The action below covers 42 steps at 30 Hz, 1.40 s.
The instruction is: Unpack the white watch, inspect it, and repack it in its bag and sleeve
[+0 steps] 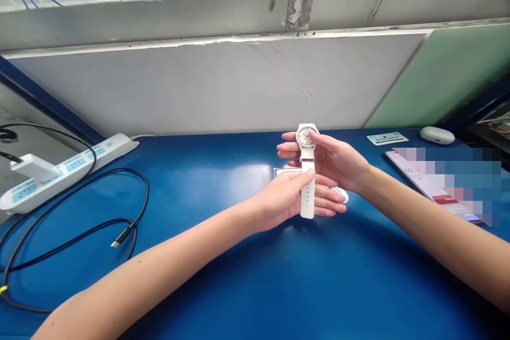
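A white wristwatch [306,137] with a round face and a punched strap is held up over the blue table, its strap hanging toward me. My right hand [332,156] grips the watch at its case, thumb on the face and fingers behind. Lower down, my left hand [289,191] pinches the strap between its thumb on top and its fingers stretched out underneath. Behind my hands lies something in clear wrapping [281,171], mostly covered. A white rounded object [341,195] shows partly past my left fingertips; its kind I cannot make out.
On the left of the blue table [239,287] lie a white power strip [74,167] with a plugged-in charger [35,168] and a looped black cable [145,191]. To the right are a phone [430,183], a card [387,138] and a white earbud case [437,135]. A wall borders the back.
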### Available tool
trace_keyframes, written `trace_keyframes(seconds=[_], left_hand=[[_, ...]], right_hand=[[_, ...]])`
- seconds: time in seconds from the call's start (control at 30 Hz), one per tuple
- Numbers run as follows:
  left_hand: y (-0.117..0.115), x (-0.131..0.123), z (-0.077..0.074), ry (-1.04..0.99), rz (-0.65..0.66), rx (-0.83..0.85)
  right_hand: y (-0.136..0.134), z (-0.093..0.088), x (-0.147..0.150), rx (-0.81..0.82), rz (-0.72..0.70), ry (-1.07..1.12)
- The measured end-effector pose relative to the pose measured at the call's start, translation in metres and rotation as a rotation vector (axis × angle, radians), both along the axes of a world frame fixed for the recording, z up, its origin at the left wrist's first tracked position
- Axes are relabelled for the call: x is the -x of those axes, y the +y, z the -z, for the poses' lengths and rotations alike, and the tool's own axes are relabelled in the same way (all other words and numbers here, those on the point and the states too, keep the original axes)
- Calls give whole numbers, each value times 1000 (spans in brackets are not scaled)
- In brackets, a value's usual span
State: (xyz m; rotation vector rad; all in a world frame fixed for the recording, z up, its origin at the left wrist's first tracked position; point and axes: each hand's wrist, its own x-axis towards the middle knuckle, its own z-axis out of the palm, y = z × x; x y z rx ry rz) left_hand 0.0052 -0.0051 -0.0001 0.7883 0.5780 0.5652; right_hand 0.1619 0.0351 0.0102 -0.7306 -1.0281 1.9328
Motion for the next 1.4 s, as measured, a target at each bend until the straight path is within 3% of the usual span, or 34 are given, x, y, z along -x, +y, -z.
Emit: trace_keyframes(seconds=[0.3, 0.77, 1.03, 1.4], left_hand=[[4, -2, 7, -35, 25, -7], [3, -6, 7, -46, -12, 6], [2, -6, 2, 48, -85, -1], [0, -5, 3, -57, -3, 37]], right_hand=[[3, -3, 0, -30, 11, 9], [3, -6, 2, 0, 8, 6], [4, -4, -1, -16, -19, 46], [1, -8, 2, 37, 4, 60]])
